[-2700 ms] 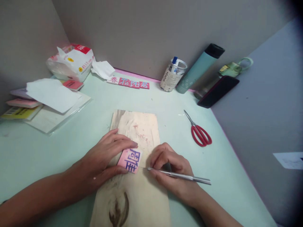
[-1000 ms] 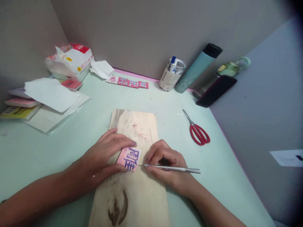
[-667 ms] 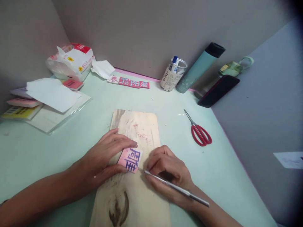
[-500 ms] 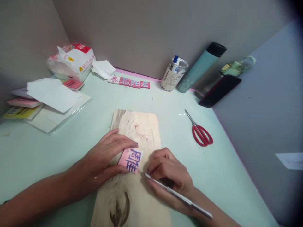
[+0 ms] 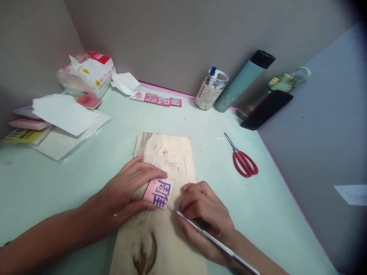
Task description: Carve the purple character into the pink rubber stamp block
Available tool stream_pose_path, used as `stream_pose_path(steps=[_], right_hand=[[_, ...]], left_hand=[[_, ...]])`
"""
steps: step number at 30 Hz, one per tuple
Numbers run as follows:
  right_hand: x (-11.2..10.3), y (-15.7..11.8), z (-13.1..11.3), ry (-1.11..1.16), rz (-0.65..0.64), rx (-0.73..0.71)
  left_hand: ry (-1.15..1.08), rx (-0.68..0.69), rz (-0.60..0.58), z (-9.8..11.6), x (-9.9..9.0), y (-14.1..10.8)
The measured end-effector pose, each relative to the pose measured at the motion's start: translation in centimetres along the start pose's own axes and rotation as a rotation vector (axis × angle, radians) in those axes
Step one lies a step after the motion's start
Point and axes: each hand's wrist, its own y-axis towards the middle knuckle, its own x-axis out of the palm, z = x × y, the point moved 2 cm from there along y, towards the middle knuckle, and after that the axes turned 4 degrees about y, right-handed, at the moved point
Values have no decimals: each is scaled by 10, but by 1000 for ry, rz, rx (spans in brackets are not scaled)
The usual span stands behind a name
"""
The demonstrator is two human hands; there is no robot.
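Note:
A pink block (image 5: pixel 158 194) with purple characters on its top lies on a wooden board (image 5: pixel 169 236). My left hand (image 5: pixel 129 191) grips the block from the left, thumb at its lower edge and index finger at its upper edge. Just right of the block, my right hand (image 5: pixel 205 219) holds a slim silver knife (image 5: pixel 213 240) like a pen. The knife's tip points toward the block's lower right corner, and I cannot tell if it touches.
Red-handled scissors (image 5: pixel 245 163) lie to the right. Behind are carved tiles (image 5: pixel 163 100), a can of pens (image 5: pixel 210 91), a teal bottle (image 5: pixel 243 82) and a phone (image 5: pixel 266 110). Papers (image 5: pixel 64 114) and a tissue pack (image 5: pixel 88 76) are at the left.
My right hand and the knife have shifted slightly down and to the right, a little away from the block. My left hand and the block look unmoved.

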Motion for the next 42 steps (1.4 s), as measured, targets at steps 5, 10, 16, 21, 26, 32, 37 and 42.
stream_pose_path(steps=[5, 10, 16, 21, 26, 32, 37, 42], right_hand=[[3, -2, 2, -57, -14, -27], [6, -5, 3, -149, -1, -66], [9, -9, 4, -215, -2, -81], [11, -13, 3, -292, -16, -106], [9, -16, 3, -389, -32, -163], [-2, -12, -5, -512, -50, -310], [-1, -10, -11, -550, -22, -333], [5, -12, -6, -571, -38, -355]], left_hand=[[-3, -4, -1, 0, 0, 0], [-13, -15, 8, 1, 0, 0], [-12, 5, 18, 1, -1, 0], [-8, 15, 16, -1, -1, 0], [-2, 8, 7, -1, 1, -1], [-175, -214, 64, 9, -2, -10], [-261, -319, 25, 13, -3, -13], [-188, -239, 45, 12, 1, -14]])
